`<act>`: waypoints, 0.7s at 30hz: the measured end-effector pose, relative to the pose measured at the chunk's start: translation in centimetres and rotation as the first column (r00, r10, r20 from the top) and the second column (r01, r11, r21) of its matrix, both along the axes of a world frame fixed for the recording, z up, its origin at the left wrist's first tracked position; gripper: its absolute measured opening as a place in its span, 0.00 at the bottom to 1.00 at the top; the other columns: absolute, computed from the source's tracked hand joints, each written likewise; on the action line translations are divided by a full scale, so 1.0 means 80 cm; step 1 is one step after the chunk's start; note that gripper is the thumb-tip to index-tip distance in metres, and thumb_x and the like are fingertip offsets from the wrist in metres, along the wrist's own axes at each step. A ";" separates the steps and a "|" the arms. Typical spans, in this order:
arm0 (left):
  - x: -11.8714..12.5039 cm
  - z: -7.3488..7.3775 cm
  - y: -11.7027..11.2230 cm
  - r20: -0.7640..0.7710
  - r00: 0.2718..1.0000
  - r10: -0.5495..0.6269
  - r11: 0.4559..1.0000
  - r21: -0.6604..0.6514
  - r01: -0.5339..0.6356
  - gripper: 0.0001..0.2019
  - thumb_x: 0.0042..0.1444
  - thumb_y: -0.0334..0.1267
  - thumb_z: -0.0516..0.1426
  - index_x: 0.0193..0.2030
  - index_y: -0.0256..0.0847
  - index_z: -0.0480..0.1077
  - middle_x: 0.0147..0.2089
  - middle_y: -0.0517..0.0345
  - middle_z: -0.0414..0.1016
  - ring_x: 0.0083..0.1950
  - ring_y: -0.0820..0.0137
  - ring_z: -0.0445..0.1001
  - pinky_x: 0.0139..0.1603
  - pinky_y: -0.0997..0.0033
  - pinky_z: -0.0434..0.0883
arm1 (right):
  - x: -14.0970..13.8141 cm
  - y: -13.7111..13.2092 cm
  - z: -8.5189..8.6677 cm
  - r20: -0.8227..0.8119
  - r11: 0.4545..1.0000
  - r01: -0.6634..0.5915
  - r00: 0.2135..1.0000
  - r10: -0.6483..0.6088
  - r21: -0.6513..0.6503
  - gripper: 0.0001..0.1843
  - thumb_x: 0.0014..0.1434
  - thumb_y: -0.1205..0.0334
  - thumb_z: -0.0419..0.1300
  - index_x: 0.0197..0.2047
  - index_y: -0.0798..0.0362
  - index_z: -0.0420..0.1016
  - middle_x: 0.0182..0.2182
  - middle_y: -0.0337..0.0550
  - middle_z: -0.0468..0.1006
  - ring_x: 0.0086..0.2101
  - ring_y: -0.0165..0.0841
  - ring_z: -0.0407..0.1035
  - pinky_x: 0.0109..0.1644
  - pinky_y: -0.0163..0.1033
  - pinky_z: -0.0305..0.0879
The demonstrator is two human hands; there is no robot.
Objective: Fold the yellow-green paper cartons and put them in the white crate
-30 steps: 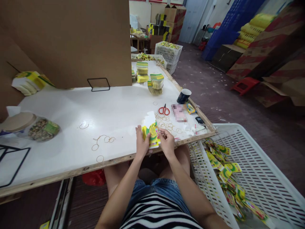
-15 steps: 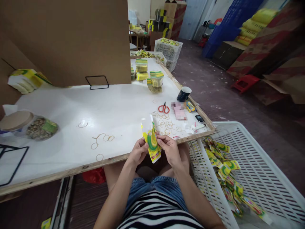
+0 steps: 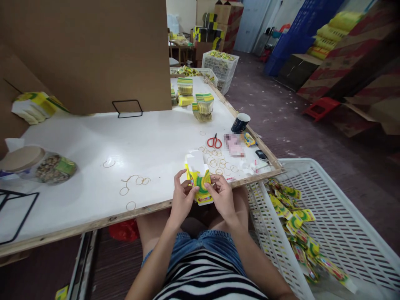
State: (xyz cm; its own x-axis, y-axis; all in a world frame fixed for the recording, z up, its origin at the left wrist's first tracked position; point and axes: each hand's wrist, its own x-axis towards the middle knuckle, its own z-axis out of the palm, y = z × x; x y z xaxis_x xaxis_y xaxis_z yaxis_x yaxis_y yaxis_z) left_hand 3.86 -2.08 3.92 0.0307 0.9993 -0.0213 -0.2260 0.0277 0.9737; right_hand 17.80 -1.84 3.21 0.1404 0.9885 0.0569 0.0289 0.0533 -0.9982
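A small stack of yellow and green packets is held over the front edge of the white table, just above my lap. My left hand grips its left side with the fingers curled round it. My right hand pinches its right side, thumb on the face of the top packet. Loose rubber bands lie on the table just beyond the stack. More of the same packets lie heaped in the white plastic crate to my right.
Red scissors, a dark cup and a small black device lie near the table's right edge. Bundled packet stacks stand at the far end. A jar lies at the left, a tall cardboard sheet behind.
The stack was on the table edge, then lifted upright toward me, and now is tipped flatter and lower between both hands.
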 end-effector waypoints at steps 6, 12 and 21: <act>-0.022 0.020 -0.009 -0.011 0.961 -0.276 0.961 -0.025 0.276 0.29 0.57 0.40 0.61 0.64 0.46 0.56 0.47 0.51 0.76 0.43 0.65 0.77 0.44 0.68 0.74 | 0.021 -0.002 0.021 -0.045 0.957 -0.290 0.956 0.291 0.025 0.25 0.58 0.55 0.62 0.58 0.47 0.65 0.40 0.42 0.75 0.34 0.32 0.69 0.40 0.37 0.69; -0.027 0.020 -0.017 0.141 0.917 -0.373 0.918 -0.089 0.387 0.22 0.51 0.38 0.65 0.50 0.43 0.63 0.42 0.53 0.78 0.42 0.65 0.78 0.41 0.70 0.73 | 0.036 0.002 0.036 0.086 0.910 -0.414 0.908 0.411 0.021 0.12 0.62 0.53 0.57 0.33 0.52 0.72 0.27 0.37 0.69 0.28 0.30 0.64 0.34 0.35 0.63; -0.026 0.015 -0.020 0.196 0.899 -0.393 0.908 -0.074 0.413 0.34 0.52 0.37 0.65 0.63 0.45 0.54 0.49 0.48 0.77 0.45 0.63 0.78 0.46 0.66 0.74 | 0.027 -0.001 0.035 -0.016 0.958 -0.279 0.960 0.280 0.062 0.21 0.60 0.54 0.60 0.56 0.46 0.66 0.38 0.41 0.77 0.39 0.35 0.72 0.45 0.40 0.68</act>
State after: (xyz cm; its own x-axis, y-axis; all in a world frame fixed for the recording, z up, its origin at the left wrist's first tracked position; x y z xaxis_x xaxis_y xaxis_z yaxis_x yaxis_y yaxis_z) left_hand 1.76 -3.70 5.09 0.4432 0.8921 -0.0883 -0.3370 0.2571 0.9057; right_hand 19.97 -1.95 6.04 -0.1389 0.9836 0.1155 -0.0195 0.1138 -0.9933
